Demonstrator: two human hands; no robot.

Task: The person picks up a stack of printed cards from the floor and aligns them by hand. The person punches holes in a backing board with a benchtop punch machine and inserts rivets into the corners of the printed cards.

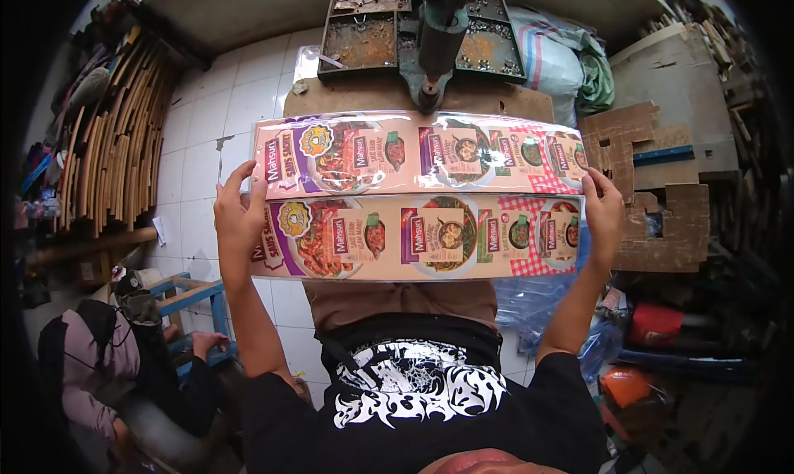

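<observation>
A long glossy printed food-advert panel (397, 172), covered in clear plastic and divided by a crease or seam across its length, lies level in front of my body. "Mahsuri" packs and dishes of food are pictured on both strips. My left hand (238, 217) grips its left end near the seam, fingers along the edge. At the opposite end, my right hand (605, 213) is closed on the right edge. Just beyond the far edge stands the ram of a green hand press (434, 60), its tip close to the panel.
Divided metal trays (360, 44) of small metal pieces flank the press, above a brown board (331, 102). Stacked wooden strips (124, 135) stand left. Cut brown boards (670, 193) lie right. Another person's bare foot (207, 343) rests by a blue frame (217, 308) at lower left.
</observation>
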